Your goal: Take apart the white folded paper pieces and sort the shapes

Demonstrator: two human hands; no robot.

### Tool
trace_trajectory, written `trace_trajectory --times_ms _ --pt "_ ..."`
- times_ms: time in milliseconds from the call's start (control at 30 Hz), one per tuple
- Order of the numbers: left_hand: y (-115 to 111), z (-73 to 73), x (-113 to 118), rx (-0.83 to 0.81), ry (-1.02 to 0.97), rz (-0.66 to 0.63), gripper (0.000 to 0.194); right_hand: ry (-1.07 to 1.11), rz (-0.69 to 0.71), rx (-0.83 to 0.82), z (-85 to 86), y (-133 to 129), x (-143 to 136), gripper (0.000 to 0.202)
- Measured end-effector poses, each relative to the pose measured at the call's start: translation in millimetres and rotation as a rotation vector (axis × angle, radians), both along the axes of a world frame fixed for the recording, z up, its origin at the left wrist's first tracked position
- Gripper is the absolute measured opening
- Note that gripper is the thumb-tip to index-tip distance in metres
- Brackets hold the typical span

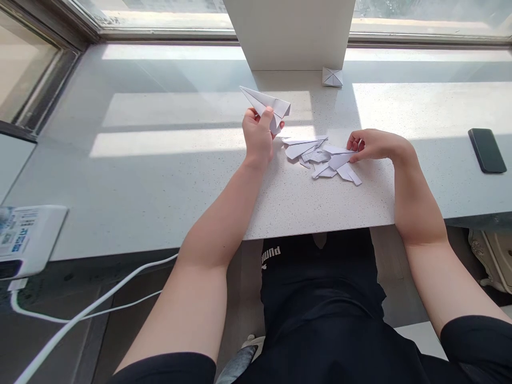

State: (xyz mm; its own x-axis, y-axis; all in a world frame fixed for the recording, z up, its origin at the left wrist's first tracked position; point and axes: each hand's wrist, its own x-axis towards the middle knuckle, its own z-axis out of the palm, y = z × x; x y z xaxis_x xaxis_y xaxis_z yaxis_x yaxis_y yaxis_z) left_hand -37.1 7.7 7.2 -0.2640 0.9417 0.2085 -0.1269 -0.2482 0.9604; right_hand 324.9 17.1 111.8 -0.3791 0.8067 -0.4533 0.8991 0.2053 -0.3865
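In my left hand is a white folded paper plane, raised above the counter, its pointed nose toward the upper left and my thumb on its near side. A loose pile of white folded papers lies right of that hand. At the pile's right edge, my right hand pinches the tip of a folded paper piece. Its fingers are curled, with the thumb below.
A small square folded paper rests by the white pillar. A dark phone lies on the counter at right. At left are a white power bank and white cables. Windows line the back.
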Motion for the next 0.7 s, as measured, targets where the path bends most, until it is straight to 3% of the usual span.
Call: trace_trajectory --times_ms 467,600,700 --pt "0 -1.4 4 -0.03 -0.038 -0.009 0.078 0.153 0.051 -0.054 9.4 -1 8 0.039" --pt "0 -4.0 7 -0.032 -0.016 -0.01 0.073 0.368 0.063 -0.019 2.6 3 11 0.045" --pt "0 -8.1 12 -0.035 0.007 -0.032 0.063 0.624 0.044 0.138 -12.2 3 -1 0.045"
